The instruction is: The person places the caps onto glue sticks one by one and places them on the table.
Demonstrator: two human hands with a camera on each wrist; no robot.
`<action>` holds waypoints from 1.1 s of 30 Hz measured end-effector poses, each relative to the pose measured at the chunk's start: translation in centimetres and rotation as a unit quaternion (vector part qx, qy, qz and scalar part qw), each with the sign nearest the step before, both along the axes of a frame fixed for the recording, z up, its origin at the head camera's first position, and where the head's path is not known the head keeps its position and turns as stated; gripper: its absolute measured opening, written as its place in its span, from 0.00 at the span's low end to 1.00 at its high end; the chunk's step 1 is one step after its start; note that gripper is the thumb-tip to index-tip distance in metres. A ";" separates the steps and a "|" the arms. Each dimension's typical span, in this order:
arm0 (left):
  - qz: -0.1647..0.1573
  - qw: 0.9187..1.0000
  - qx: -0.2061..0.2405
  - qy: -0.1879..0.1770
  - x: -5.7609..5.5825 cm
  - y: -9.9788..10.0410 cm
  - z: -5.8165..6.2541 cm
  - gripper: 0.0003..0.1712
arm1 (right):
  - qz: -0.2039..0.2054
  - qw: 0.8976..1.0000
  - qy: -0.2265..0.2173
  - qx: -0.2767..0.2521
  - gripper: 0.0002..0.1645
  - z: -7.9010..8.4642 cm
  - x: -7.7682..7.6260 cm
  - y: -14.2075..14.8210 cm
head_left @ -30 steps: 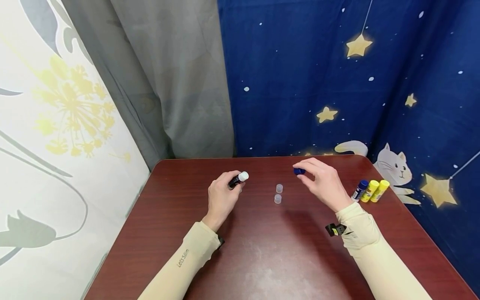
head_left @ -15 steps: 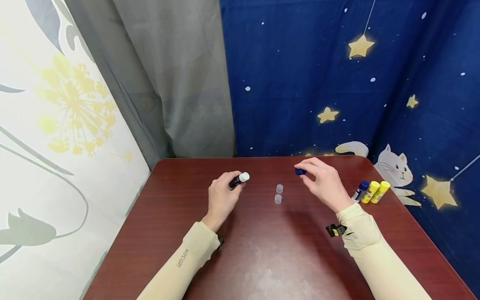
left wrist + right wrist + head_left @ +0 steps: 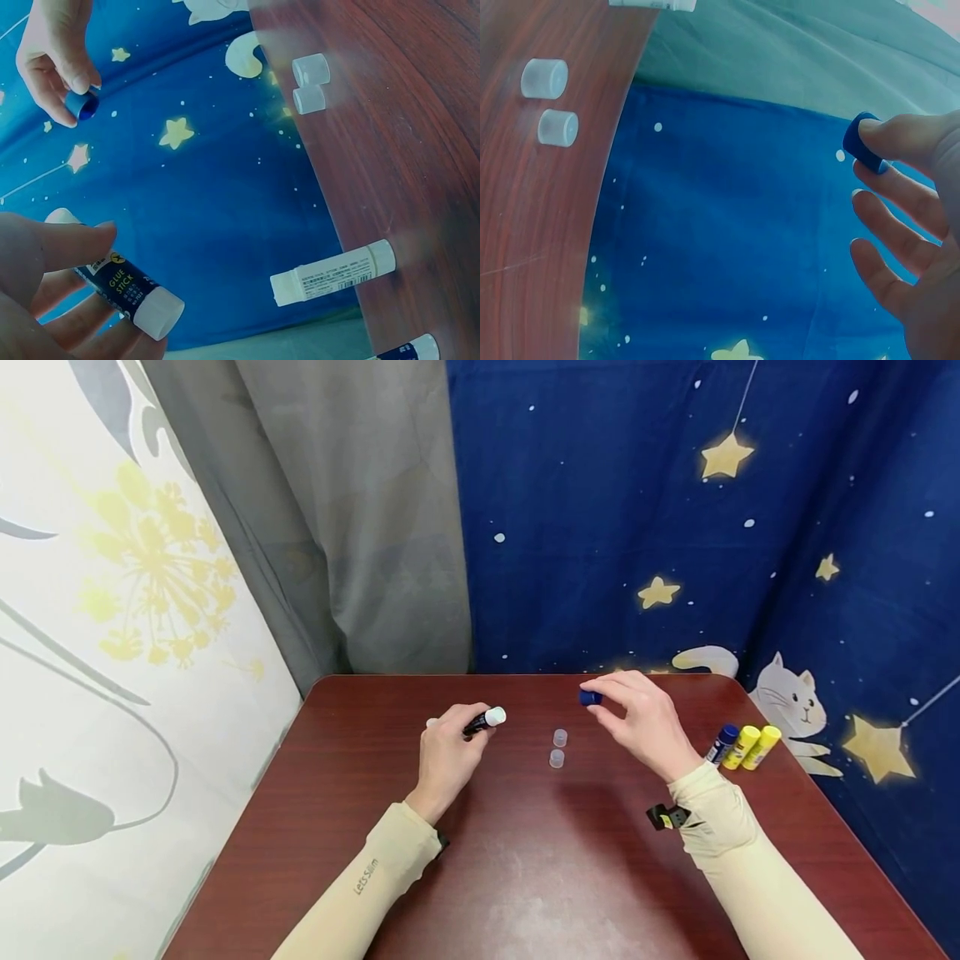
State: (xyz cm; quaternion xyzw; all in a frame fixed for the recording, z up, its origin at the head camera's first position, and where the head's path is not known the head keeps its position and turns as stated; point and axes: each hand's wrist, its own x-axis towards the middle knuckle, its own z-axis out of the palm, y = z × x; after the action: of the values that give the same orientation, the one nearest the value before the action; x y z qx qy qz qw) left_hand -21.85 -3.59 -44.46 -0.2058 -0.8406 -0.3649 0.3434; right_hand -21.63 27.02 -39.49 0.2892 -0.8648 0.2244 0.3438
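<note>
My left hand (image 3: 450,756) grips a glue stick (image 3: 124,281) with a dark blue label and white ends, held tilted above the table. Apart from it, my right hand (image 3: 637,718) pinches a blue cap (image 3: 864,142) between thumb and fingers; the cap's open end shows in the left wrist view. Between the hands, two small translucent caps (image 3: 560,738) (image 3: 309,99) stand on the table, one nearer me than the other. Past the held stick, the left wrist view shows a white-labelled glue stick (image 3: 334,272) and part of a dark-labelled one (image 3: 411,349), mostly hidden from the head view.
Near the right edge of the brown table (image 3: 517,860) stand a dark blue glue stick (image 3: 722,744) and two yellow ones (image 3: 741,747). A grey curtain (image 3: 390,527) and a blue starry curtain (image 3: 570,568) hang behind the table.
My left hand has turned the glue stick slightly, its white end shifting right. The right hand has moved a little left with the blue cap. The two translucent caps stay put.
</note>
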 end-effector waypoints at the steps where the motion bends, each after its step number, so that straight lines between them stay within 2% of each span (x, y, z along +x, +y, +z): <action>1: 0.000 1.000 -0.002 -0.003 0.1 0.0 0.0 0.17 | 0.002 1.000 0.002 0.000 0.24 0.1 0.0 -0.2; 5: 0.002 1.000 -0.008 -0.009 0.3 0.1 0.1 0.17 | 0.011 1.000 0.000 -0.001 0.25 0.2 0.0 -0.9; 17: -0.004 1.000 -0.022 0.012 0.4 0.3 0.3 0.17 | 0.067 0.998 -0.014 -0.006 0.25 0.6 -0.2 -3.8; 27: 0.006 0.999 -0.035 0.016 0.7 0.4 0.6 0.19 | 0.108 0.994 -0.030 -0.003 0.26 0.2 -0.3 -6.1; 33: -0.002 0.999 -0.037 0.027 0.7 0.5 0.4 0.20 | 0.129 0.991 -0.031 -0.002 0.24 -0.1 -0.4 -7.2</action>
State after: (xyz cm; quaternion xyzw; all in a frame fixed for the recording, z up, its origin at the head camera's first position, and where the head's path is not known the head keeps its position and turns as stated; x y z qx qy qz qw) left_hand -21.12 -3.13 -44.08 -0.2302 -0.8436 -0.3286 0.3569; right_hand -22.02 19.86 -39.61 0.3907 -0.8300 0.2774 0.2854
